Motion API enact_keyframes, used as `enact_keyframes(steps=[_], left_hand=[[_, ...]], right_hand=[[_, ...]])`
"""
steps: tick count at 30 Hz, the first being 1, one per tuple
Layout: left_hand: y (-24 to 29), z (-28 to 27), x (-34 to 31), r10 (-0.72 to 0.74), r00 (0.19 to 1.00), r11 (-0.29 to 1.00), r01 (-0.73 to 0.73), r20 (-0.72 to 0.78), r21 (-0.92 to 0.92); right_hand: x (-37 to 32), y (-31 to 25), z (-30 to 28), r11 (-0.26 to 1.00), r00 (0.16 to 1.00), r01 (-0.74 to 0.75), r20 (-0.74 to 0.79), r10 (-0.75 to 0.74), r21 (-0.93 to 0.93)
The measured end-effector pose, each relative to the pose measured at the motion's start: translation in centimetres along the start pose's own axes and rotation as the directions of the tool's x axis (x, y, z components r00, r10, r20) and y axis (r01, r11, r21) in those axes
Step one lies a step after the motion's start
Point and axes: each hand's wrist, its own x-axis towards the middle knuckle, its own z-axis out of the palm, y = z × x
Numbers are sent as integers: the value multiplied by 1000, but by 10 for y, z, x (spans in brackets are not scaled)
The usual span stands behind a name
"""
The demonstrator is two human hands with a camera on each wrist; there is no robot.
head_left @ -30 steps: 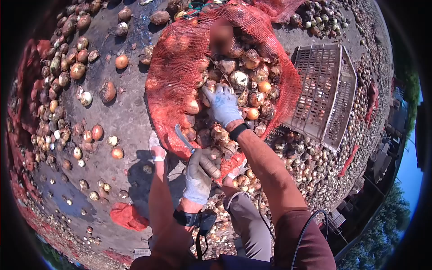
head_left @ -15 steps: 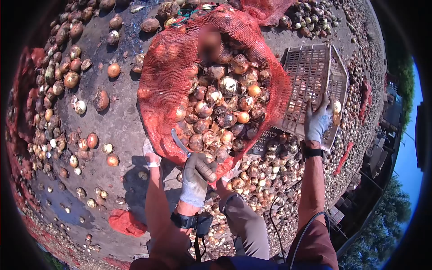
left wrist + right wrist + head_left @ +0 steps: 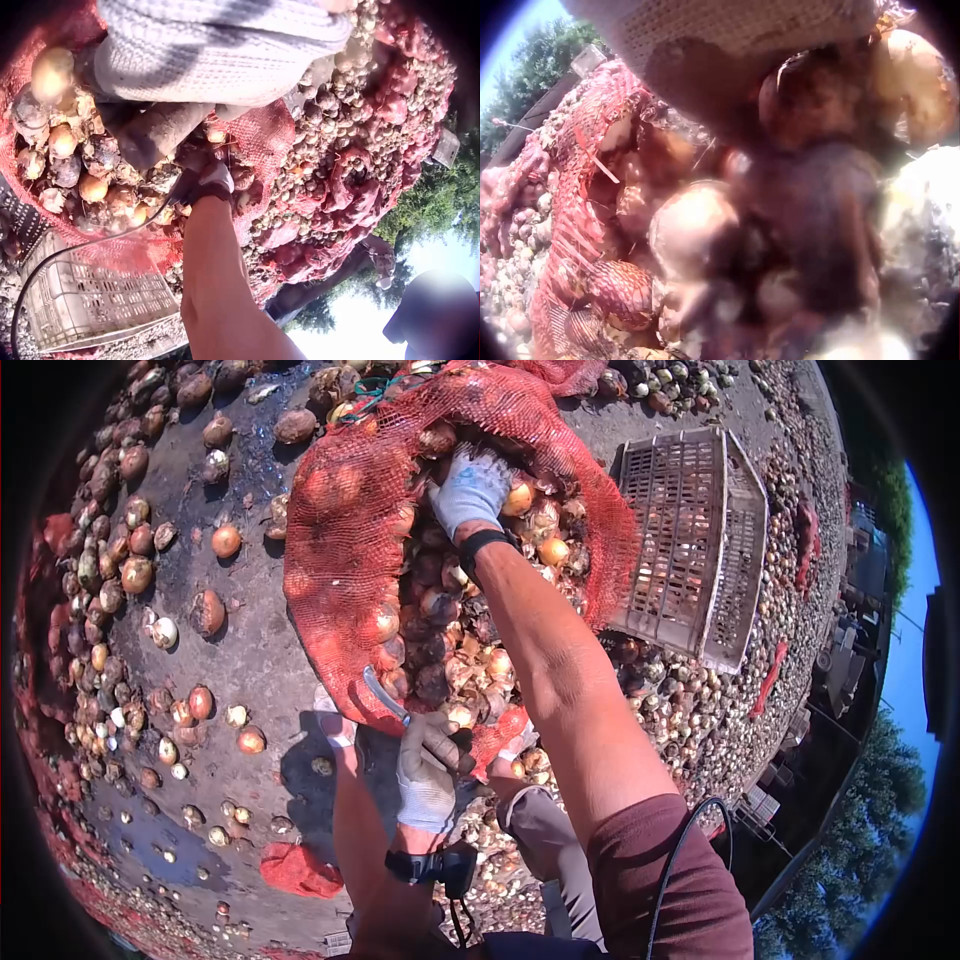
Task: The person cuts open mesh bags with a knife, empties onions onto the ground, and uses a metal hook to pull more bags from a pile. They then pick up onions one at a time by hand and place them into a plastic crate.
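Note:
A red mesh bag (image 3: pixel 335 560) lies open, full of onions (image 3: pixel 465 660) with dry, peeling skins. My gloved right hand (image 3: pixel 470 490) reaches into its upper part, the back of the hand up and the fingertips hidden among onions; I cannot tell whether it grips one. In the right wrist view, the glove (image 3: pixel 750 60) hangs close over blurred onions in shadow. At the near edge of the bag, my gloved left hand (image 3: pixel 428 770) grips a knife (image 3: pixel 383 693) with a curved blade that points up and left.
Right of the bag stands a pale slatted plastic crate (image 3: pixel 670 540). Loose onions (image 3: pixel 136 574) cover the ground on the left, and a dense spread of onions (image 3: pixel 690 700) lies on the right. A crumpled red mesh bag (image 3: pixel 300 870) sits near my leg.
My right hand moved from the bag's onions out to the crate, where an onion showed beside its fingers, then back into the bag, farther up. The left hand keeps the knife in nearly the same place.

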Motion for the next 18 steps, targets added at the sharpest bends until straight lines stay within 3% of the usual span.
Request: enact_keyframes(steps=[3,4,7,9,11,12,13,15,16,17,18], left_hand=[[8,9,-8,-65,997,997,63,-33,-49],[-1,2,-2,29,999,999,-30,-15,-26],[3,-3,0,5,997,1000,-7,77,25],[3,7,-4,12,999,999,-11,33,-51],[4,13,-8,-70,996,984,78,54,-162],[2,1,0,-116,983,969,144,145,-201],[2,4,2,-107,985,978,129,138,-161],[0,6,3,-77,992,992,86,103,-89],[-1,5,4,-65,980,990,86,190,-108],[-1,5,2,-81,984,984,104,159,-142],[-3,9,0,-95,988,977,115,119,-180]], right_hand=[[24,2,-11,995,977,45,212,-25,-91],[25,6,-13,994,981,69,185,-51,-90],[19,8,-25,987,980,143,152,-130,-77],[2,10,-47,982,939,185,302,-164,-41],[-23,8,-52,959,919,281,281,-276,26],[-42,9,-49,952,927,299,218,-304,60],[-61,8,-52,942,929,322,159,-334,98],[-87,12,-63,964,904,190,349,-246,188],[-102,18,-67,965,917,100,354,-184,242],[-121,28,-70,954,920,10,370,-126,299],[-139,42,-75,936,966,24,232,-112,351]])
